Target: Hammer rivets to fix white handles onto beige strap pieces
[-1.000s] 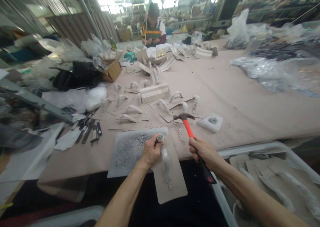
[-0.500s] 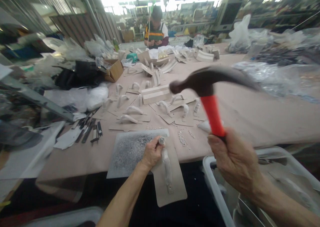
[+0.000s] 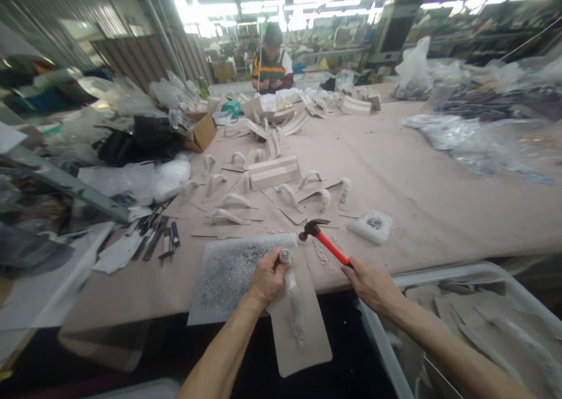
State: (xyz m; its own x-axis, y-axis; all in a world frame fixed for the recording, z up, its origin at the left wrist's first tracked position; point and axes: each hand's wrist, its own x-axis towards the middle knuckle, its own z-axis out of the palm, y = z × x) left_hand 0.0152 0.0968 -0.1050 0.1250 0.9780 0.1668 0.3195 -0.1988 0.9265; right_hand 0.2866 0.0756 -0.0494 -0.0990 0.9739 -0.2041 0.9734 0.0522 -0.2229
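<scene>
My left hand (image 3: 267, 279) is closed around a short metal rod, probably a punch (image 3: 285, 256), standing upright at the far end of a plastic-wrapped handle (image 3: 295, 305). That handle lies along a flat beige panel (image 3: 305, 355), whose near part sticks out past the table edge. Under the panel's far part is a speckled grey board (image 3: 219, 290). In my right hand (image 3: 367, 280) is a claw hammer (image 3: 332, 248), gripped by its red-orange shaft. Its head is just beyond and right of the rod's top, apart from it. The rod's lower end is hidden.
Several beige panels with wrapped handles (image 3: 235, 201) cover the table's middle. Dark strips (image 3: 151, 238) lie at left, small pale bits (image 3: 322, 252) and a plastic bag (image 3: 372, 226) at right. A white bin (image 3: 478, 270) holds panels. A person (image 3: 271, 65) sits across the table.
The hammer has come down and away from the camera, from raised high at right to low near the rod. My left hand and the panel have hardly moved.
</scene>
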